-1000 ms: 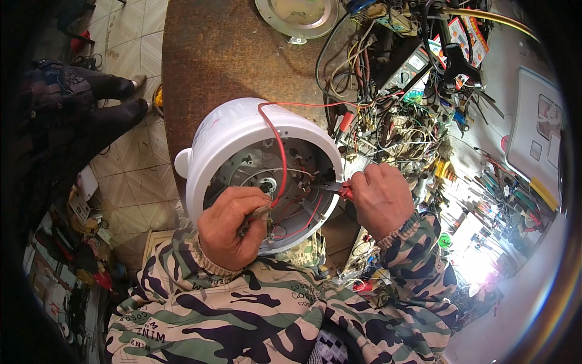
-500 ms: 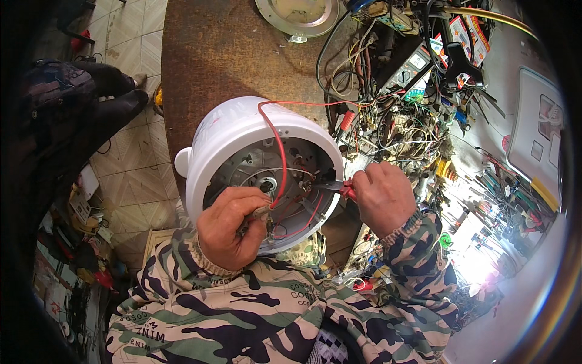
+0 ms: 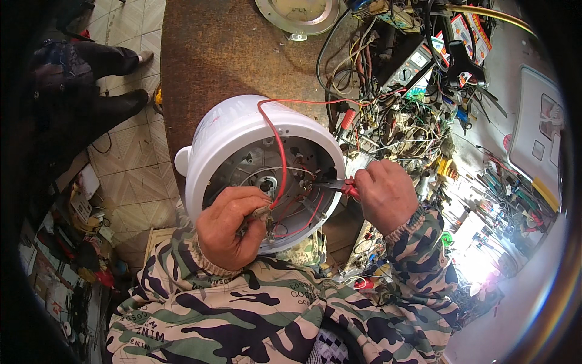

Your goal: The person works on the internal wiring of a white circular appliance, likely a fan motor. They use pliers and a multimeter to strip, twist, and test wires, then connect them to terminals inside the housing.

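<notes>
A white round appliance [image 3: 206,139] lies tipped at the bench edge, its open underside facing me, with wires, screw holes and metal fittings inside. My left hand [image 3: 233,224], at its lower left rim, pinches a small pale connector [image 3: 262,212] where a thick red wire [image 3: 276,139] ends; this wire loops over the rim toward the clutter on the right. My right hand [image 3: 386,195] is closed on red-handled pliers [image 3: 350,188], whose jaws reach inside the appliance to a small wired terminal [image 3: 308,179] at the right. Whether the jaws grip it I cannot tell.
The wooden bench [image 3: 218,54] bears a round metal plate [image 3: 297,12] at the back. Tangled wires [image 3: 406,133], a multimeter [image 3: 409,68] and many tools [image 3: 485,194] crowd the right, by a bright glare. At left, another person's legs [image 3: 115,60] are over the tiled floor [image 3: 133,182].
My right hand and the pliers have shifted slightly right. My left hand has hardly moved. The other person's feet have moved a little.
</notes>
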{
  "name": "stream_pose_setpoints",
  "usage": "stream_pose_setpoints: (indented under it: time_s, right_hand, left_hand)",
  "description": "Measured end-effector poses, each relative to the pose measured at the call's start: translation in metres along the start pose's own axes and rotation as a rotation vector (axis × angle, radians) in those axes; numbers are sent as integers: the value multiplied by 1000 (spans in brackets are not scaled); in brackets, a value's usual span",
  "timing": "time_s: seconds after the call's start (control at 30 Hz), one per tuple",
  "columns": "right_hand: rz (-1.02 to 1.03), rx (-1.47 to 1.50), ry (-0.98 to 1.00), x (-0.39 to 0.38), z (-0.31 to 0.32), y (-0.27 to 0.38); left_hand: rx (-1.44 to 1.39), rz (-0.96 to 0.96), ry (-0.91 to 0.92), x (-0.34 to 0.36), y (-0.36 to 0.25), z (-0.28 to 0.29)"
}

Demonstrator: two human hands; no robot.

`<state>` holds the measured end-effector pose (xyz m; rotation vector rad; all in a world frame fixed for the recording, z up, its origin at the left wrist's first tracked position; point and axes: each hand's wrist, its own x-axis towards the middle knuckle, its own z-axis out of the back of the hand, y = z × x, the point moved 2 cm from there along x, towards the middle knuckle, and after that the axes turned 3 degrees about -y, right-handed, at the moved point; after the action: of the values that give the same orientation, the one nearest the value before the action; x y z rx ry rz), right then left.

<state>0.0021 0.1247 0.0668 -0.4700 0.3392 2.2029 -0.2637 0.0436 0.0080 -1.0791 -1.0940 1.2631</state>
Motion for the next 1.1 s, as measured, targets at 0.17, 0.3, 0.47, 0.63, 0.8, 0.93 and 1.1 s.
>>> stream_pose_setpoints:
  time_s: [0.17,0.3,0.47,0.63,0.8,0.93,1.1]
  right_hand:
    - [8,17,-1,1,1,-2]
    - [15,28,-5,1,1,-3]
    - [31,43,5,1,-1,-6]
    - [36,66,6,0,-5,-10]
    - [19,41,-23,-3,-2,-6]
    - [-38,-162,-9,-6,4,21]
    - [-170,-254,-86,-6,35,42]
  left_hand:
    - [7,4,12,1,-1,1]
    - [6,-2,17,2,0,0]
    - [20,-1,15,2,-1,1]
    - [35,-4,3,2,-1,1]
    - [22,9,-1,4,-3,1]
    - [3,39,-17,4,-4,0]
    - [12,5,-28,5,-1,1]
